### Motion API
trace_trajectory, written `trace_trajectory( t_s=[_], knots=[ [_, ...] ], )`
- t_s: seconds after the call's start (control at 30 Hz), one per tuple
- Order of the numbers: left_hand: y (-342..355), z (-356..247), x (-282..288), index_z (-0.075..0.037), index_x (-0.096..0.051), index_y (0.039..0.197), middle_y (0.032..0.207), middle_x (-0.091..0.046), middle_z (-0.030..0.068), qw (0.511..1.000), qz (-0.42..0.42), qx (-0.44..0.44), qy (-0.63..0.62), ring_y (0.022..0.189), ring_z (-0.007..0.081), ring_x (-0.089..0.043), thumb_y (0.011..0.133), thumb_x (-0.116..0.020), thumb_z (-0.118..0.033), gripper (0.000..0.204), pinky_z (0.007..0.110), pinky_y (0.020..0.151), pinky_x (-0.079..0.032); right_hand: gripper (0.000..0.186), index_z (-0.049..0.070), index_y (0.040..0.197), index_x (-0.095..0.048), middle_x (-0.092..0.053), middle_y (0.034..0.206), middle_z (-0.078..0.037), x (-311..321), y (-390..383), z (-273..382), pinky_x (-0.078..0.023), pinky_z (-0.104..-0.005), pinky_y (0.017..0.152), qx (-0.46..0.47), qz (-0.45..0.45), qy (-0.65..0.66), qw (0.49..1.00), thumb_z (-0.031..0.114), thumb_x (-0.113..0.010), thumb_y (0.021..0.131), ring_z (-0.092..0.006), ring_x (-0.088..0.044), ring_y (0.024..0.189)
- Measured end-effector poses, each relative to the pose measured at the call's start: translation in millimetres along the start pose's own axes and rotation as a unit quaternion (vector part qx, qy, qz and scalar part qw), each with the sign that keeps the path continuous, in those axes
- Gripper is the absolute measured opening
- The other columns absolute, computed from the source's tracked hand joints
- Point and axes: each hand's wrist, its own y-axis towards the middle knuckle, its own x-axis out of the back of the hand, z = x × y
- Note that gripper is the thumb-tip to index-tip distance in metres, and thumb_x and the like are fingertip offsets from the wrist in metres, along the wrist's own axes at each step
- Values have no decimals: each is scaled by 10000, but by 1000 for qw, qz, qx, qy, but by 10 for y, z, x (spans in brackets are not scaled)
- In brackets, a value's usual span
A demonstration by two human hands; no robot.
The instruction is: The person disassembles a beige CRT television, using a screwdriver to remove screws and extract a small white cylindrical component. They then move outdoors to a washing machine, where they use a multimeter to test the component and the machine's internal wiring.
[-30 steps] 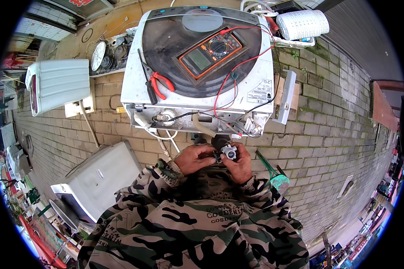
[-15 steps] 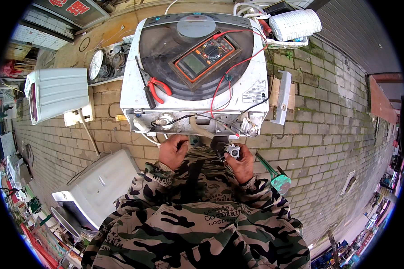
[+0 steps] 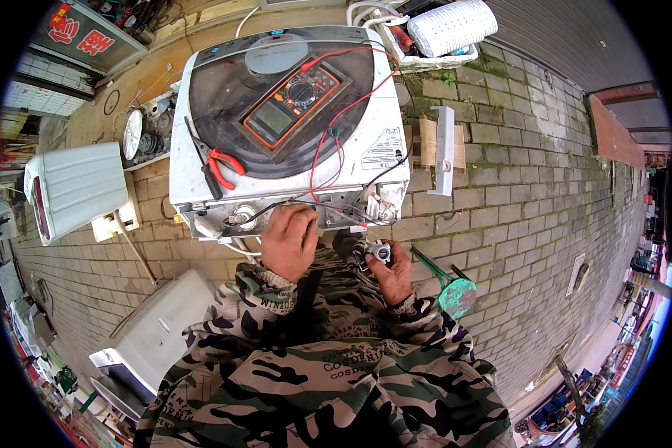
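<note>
Low in front of an opened top-load washing machine point(image 3: 381, 127), my right hand point(image 3: 393, 276) grips a small round silver-white part point(image 3: 379, 252) with a dark centre. My left hand point(image 3: 290, 243) is raised to the machine's open front compartment point(image 3: 343, 213), fingers curled down over its edge. Its fingertips cover part of the wiring and hose there; whether they pinch anything is hidden. Black and red wires, white connectors point(image 3: 381, 207) and a round white fitting point(image 3: 243, 215) show in the compartment. On the lid lies a multimeter point(image 3: 295, 104), its red lead point(image 3: 349, 108) running to the compartment.
Red-handled pliers point(image 3: 222, 166) and a dark-handled screwdriver point(image 3: 211, 179) lie at the lid's left. A grey-white strip panel point(image 3: 444, 149) stands to the right. A green stool point(image 3: 455, 295) is beside my right arm. A large white casing point(image 3: 153, 325) sits at lower left on the brick paving.
My left hand has risen from below the front edge to the open compartment. My right hand keeps the small part, which has turned slightly. The whole view has shifted, moving the machine leftward.
</note>
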Motion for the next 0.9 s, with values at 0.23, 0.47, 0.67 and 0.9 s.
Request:
trace_trajectory(
  t_s=[0.23,0.47,0.67,0.9],
  knots=[
    [349,-493,-789,-70,-684,963,1082,-609,46,960,200,-155,117,1111,257,-519,739,-725,-163,246,414,938,-437,310,-37,1118,-560,-605,916,-26,242,-35,229,-482,-257,684,-16,-30,-6,999,74,-689,859,-92,-548,789],
    [206,-393,-1001,-94,-671,789,936,-585,18,965,176,-146,128,964,236,-539,704,-672,-139,97,383,838,-452,306,-37,1134,-553,-618,917,-53,724,52,118,-535,-271,629,-5,-73,43,996,48,-684,871,-109,-587,747],
    [135,-514,-670,-77,-696,864,982,-627,34,981,124,-120,84,976,257,-583,707,-746,-94,165,421,895,-493,323,-41,1118,-571,-626,914,-36,936,270,62,-472,-266,737,-19,-13,9,1000,66,-694,840,-111,-568,803],
    [17,-189,-49,-49,-674,999,1047,-651,103,989,14,74,129,999,327,-589,745,-769,-122,281,433,866,-500,317,-30,1085,-596,-629,884,-24,898,321,394,-461,-260,727,19,47,-103,993,92,-720,820,-103,-555,787]
  ],
)
